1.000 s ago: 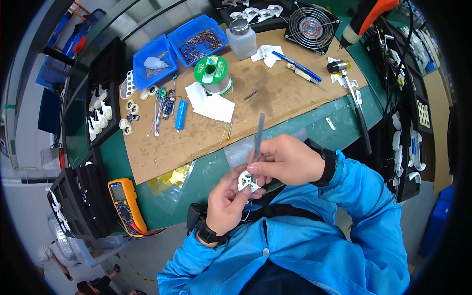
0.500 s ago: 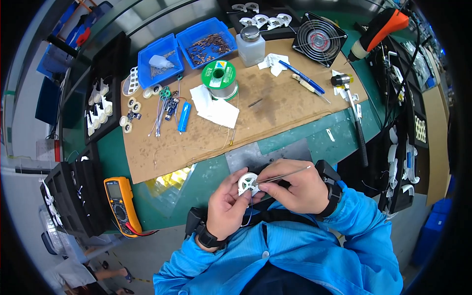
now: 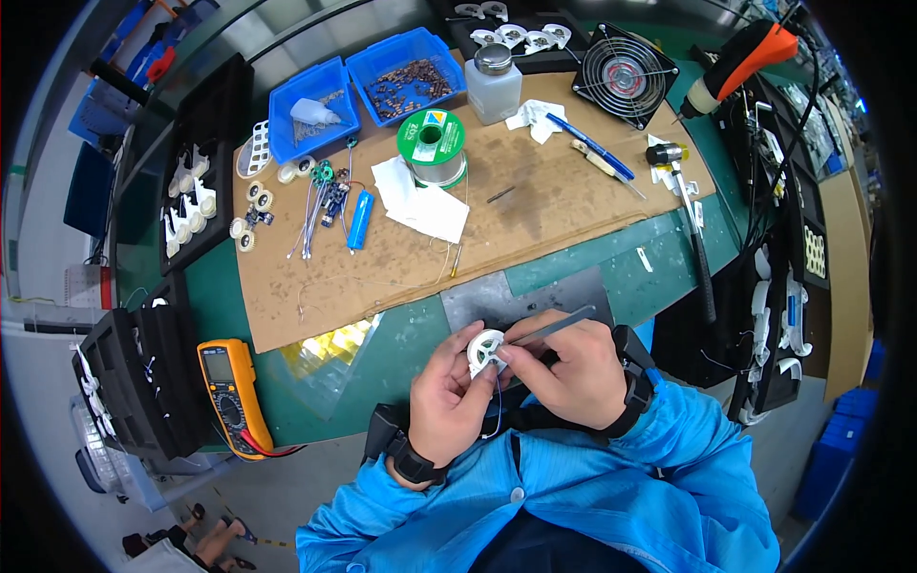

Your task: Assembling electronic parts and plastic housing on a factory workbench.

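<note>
At the table's near edge, my left hand (image 3: 445,401) is closed around a small round white plastic housing (image 3: 483,348) with spoke-like openings. A thin wire (image 3: 499,413) hangs down below it. In my right hand (image 3: 581,372) is a pair of grey metal tweezers (image 3: 559,326), its rear end sticking out past the knuckles toward the upper right. The thumb of that hand presses at the housing's right side. My fingers hide the tweezers' tips and part of the housing.
Beyond my hands, a cardboard sheet (image 3: 382,277) carries a solder wire spool (image 3: 438,175), white paper, a blue cylindrical cell (image 3: 360,221) and wired circuit boards. Blue bins (image 3: 287,143), a bottle (image 3: 494,94) and a fan (image 3: 626,76) stand behind. An orange multimeter (image 3: 229,392) lies left, a hammer (image 3: 697,253) right.
The tweezers have turned in my right hand, so their broad side now shows. My right hand has shifted slightly left and down. The left hand keeps hold of the housing.
</note>
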The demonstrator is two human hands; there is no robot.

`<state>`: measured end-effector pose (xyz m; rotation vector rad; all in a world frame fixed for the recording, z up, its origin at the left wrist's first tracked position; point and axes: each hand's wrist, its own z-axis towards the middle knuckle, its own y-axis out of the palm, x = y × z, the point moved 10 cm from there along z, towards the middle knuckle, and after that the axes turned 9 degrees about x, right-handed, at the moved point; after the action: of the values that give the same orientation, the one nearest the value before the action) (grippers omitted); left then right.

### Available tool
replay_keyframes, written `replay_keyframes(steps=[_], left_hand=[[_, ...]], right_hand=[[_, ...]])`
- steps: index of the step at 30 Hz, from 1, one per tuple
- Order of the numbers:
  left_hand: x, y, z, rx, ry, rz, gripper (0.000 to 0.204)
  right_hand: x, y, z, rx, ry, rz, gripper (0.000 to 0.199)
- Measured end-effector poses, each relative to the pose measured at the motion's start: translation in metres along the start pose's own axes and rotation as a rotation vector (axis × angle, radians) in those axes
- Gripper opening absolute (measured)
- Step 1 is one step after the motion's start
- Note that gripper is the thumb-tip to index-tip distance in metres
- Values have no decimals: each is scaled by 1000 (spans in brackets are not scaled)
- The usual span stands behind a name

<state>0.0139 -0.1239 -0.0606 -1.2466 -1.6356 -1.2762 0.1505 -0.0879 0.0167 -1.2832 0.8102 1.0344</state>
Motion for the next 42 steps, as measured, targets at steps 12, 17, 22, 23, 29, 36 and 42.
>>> replay_keyframes(steps=[12,17,22,23,29,36,42], left_hand=[[2,3,5,5,-5,2,49],[1,-5,2,-8,-131,-148,50],[32,-3,1,-90,-136,-238,50],[34,4,3,-131,-185,-331,50],[34,17,2,-161,-329,-596,73],[13,12,-7,-151,-247,-267,65],[18,-1,-12,-75,-156,-298,50]], right_hand=[[-7,-8,0,75,-116,45,10],[-15,-55,28,185,-217,-250,11],[32,-85,75,135,-197,-781,17],[42,-89,80,119,-172,-915,19],[-58,-67,57,182,-563,-567,28],[-97,24,15,-184,-491,-253,39],[-84,47,15,-251,-510,-290,35]])
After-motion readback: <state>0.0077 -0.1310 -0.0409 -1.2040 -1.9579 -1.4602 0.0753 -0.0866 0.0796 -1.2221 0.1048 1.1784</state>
